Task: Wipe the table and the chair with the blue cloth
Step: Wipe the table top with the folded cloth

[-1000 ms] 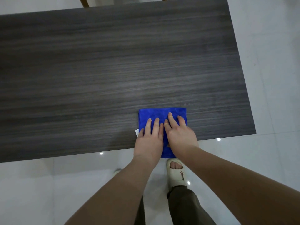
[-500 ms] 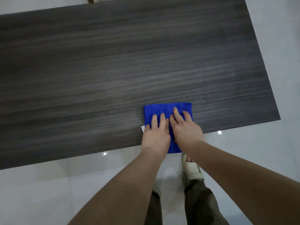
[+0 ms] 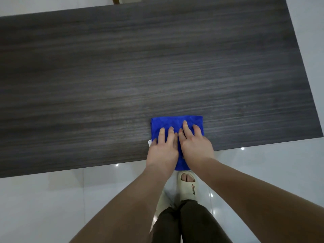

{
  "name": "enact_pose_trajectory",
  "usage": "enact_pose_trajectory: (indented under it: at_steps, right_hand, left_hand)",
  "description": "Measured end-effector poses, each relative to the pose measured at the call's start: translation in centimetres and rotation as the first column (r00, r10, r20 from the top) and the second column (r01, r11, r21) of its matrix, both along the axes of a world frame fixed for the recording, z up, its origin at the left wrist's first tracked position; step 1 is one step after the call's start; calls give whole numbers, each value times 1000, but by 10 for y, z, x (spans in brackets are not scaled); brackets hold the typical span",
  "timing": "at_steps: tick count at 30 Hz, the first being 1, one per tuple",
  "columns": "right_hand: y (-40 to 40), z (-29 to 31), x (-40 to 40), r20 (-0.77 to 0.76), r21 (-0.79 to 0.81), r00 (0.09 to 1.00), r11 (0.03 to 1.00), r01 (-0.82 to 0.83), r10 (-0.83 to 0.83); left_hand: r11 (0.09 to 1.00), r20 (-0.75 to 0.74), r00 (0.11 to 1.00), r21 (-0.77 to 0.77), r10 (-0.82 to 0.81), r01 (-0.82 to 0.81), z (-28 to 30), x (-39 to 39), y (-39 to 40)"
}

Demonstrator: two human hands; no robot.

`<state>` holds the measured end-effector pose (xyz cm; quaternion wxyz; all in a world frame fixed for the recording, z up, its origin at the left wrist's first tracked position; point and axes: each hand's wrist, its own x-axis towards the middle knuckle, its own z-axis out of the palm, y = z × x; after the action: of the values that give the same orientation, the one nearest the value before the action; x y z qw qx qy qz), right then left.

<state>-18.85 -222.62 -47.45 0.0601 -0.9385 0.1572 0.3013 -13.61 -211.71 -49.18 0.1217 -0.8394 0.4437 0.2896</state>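
A folded blue cloth [image 3: 175, 124] lies flat at the near edge of the dark wood-grain table [image 3: 122, 71], its lower end hanging slightly over that edge. My left hand [image 3: 162, 149] and my right hand [image 3: 194, 144] press down on the cloth side by side, fingers straight and pointing away from me. A small white tag [image 3: 149, 142] sticks out at the cloth's left side. Of the chair, only a brown wooden piece [image 3: 115, 0] shows beyond the table's far edge.
Glossy white tiled floor [image 3: 43, 204] surrounds the table. My feet in cream slippers [image 3: 188, 185] stand just below the near edge. The table's right end [image 3: 313, 106] lies to the right of the cloth.
Both hands stay flat on the cloth. The table's right edge and near edge have shifted in the view as my head and body moved, and the right foot has stepped.
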Motion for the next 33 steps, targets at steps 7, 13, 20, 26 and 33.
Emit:
enact_pose_trajectory:
  at_steps: [7, 13, 20, 26, 33]
  right_hand:
    - [6, 0, 2, -4, -35, 1000, 999, -8, 8]
    - [45, 1, 18, 25, -29, 999, 999, 28, -27]
    - [81, -1, 36, 12, -34, 999, 998, 48, -48]
    - [90, -5, 42, -3, -46, 997, 996, 77, -78]
    - [86, -5, 40, -18, -34, 997, 997, 73, -74]
  left_hand:
    - [1000, 25, 999, -10, -20, 21, 1, 1, 5]
    - [998, 45, 997, 22, -63, 62, 0, 21, 39]
    - [998, 42, 997, 19, -67, 67, 0, 41, 73]
    - [999, -19, 999, 29, -40, 40, 9, 45, 76]
    - [998, -42, 999, 53, -25, 27, 13, 44, 71]
